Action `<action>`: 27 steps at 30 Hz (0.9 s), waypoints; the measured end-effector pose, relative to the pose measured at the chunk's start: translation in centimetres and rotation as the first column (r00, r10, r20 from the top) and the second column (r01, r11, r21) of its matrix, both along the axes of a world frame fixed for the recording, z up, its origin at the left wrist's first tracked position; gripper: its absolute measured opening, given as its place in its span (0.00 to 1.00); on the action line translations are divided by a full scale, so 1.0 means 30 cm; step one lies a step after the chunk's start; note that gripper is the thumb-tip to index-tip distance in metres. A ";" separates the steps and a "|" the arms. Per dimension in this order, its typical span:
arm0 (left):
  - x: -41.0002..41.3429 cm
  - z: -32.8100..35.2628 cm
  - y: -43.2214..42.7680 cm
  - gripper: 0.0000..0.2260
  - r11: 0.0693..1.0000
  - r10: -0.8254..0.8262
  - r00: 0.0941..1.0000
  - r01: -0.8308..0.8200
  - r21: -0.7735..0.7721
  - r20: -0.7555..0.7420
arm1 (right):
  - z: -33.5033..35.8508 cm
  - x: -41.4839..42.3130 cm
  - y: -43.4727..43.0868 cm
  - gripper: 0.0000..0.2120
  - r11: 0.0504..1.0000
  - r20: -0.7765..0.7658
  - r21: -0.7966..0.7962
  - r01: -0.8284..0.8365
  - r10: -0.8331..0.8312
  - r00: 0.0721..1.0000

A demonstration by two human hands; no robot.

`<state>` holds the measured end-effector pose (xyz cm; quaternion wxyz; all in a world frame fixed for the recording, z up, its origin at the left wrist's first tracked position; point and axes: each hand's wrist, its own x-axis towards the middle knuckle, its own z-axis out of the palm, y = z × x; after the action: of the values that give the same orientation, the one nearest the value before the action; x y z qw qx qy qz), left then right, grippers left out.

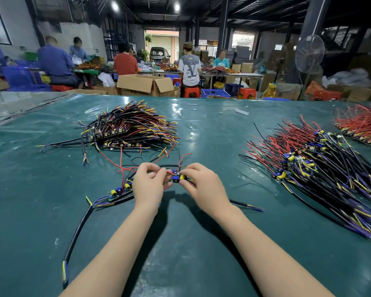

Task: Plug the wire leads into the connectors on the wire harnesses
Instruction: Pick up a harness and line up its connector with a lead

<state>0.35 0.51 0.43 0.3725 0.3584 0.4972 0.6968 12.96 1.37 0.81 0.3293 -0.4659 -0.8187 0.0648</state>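
Observation:
A small circuit board (pixel 177 177) with blue and yellow parts sits between my two hands, just above the green table mat (pixel 201 232). My right hand (pixel 201 185) pinches the board from the right. My left hand (pixel 150 185) pinches thin wire leads (pixel 168 172) at the board's left end. Red and black wires rise from the board. To the left of my left hand, a finished board with a black cable (pixel 118 192) lies on the mat.
A heap of wired boards (pixel 129 129) lies at the back left. A larger pile of red, black and purple harnesses (pixel 321 168) fills the right side, with a red-wire pile (pixel 362 125) behind it. A long black cable (pixel 77 236) curves toward the front left. People work at tables beyond.

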 end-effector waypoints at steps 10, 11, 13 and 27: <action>-0.070 0.010 0.032 0.16 0.951 0.305 0.944 -0.309 0.013 0.125 | 0.001 -0.006 -0.001 0.11 0.998 0.065 0.058 -0.001 -0.003 0.998; -0.084 0.014 0.034 0.17 0.942 0.330 0.929 -0.336 0.010 0.165 | 0.002 0.003 0.001 0.11 0.998 0.086 0.055 -0.003 -0.002 0.996; -0.111 0.024 0.037 0.17 0.924 0.370 0.892 -0.382 -0.004 0.260 | -0.001 0.023 0.008 0.11 0.999 0.116 0.042 -0.001 -0.004 0.993; -0.123 0.027 0.037 0.11 0.921 0.383 0.897 -0.390 -0.013 0.221 | 0.163 0.286 0.142 0.13 0.709 -0.153 0.207 0.674 -0.657 0.738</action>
<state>-3.33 1.63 1.22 0.2736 0.1793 0.5034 0.7997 21.55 5.63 5.71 0.4136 -0.6820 -0.5854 -0.1453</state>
